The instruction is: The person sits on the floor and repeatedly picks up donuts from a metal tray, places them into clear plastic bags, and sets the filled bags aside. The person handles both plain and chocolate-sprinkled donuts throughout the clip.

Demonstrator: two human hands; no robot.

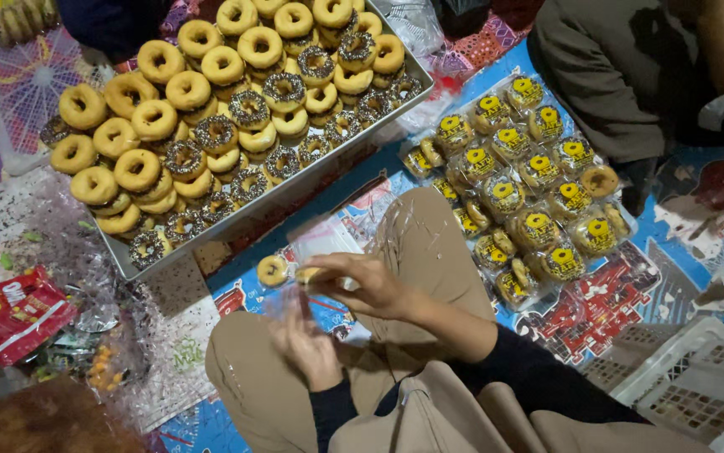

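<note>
- View looks down from the head onto a person sitting cross-legged on the floor, knees in tan trousers, dark sleeves at both wrists.
- The floor is covered by a blue printed mat [697,252] with red and white patches; it shows bare to the right and between the knees.
- The right hand [362,283] is near the centre, fingers pinched closed on a small doughnut [306,273] at the mouth of a clear plastic bag [321,239].
- The left hand [307,340] sits just nearer and lower, blurred; fingers spread upward beside the bag, and whether it grips anything cannot be told.
- A loose plain doughnut [272,270] lies on the mat just left of the hands.
- A large metal tray [127,262] fills the far left, tilted across the scene, stacked with doughnuts: plain golden ones on the left and top, chocolate-sprinkled ones toward its near edge.
- To the right, a heap of bagged doughnuts [521,197] with yellow labels lies on the mat beside the right knee.
- A white plastic crate [689,386] stands at the near right corner.
- A red snack packet [11,315] lies at the near left on crumpled clear plastic.
- Another person [622,75] in a grey-brown top sits at the far right, only partly in view.
</note>
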